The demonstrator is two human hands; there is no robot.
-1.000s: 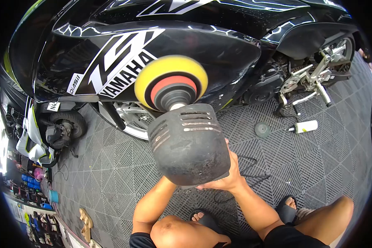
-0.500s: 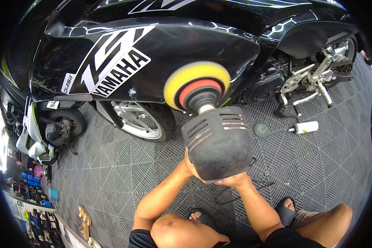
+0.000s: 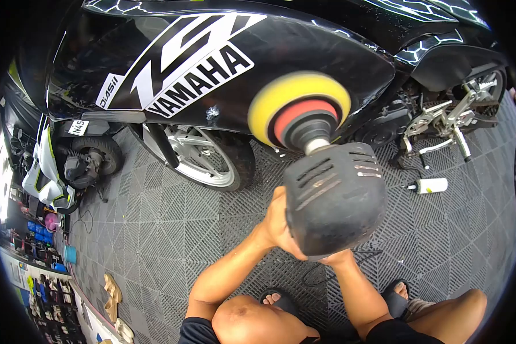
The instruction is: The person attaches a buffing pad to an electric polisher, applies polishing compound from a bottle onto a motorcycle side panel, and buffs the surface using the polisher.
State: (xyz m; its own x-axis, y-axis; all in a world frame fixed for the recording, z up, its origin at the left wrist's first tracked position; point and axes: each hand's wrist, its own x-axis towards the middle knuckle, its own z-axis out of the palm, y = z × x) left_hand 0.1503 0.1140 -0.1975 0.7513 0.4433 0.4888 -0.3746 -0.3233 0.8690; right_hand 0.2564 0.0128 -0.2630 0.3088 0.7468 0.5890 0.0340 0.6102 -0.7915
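Note:
A black polishing machine (image 3: 335,200) points away from me, its yellow foam pad (image 3: 264,109) against or very close to the glossy black side panel (image 3: 229,92) of a motorcycle. The pad's edge is smeared, as if spinning. My left hand (image 3: 281,226) wraps round the left side of the polisher's body. Underneath, my right hand (image 3: 339,258) grips its rear part, with most of the fingers hidden by the housing. White lettering reading YAMAHA (image 3: 200,79) lies left of the pad.
A white bottle (image 3: 432,186) lies on the grey grid floor (image 3: 172,246) at the right. The front wheel (image 3: 206,163) is below the panel. Another scooter (image 3: 51,172) stands at the left, sandals (image 3: 112,298) lie lower left, and a cord (image 3: 364,252) runs behind my right hand.
Both hands and the polisher have shifted right and slightly up in view, the pad moving right along the panel. The round green thing on the floor is now hidden behind the polisher.

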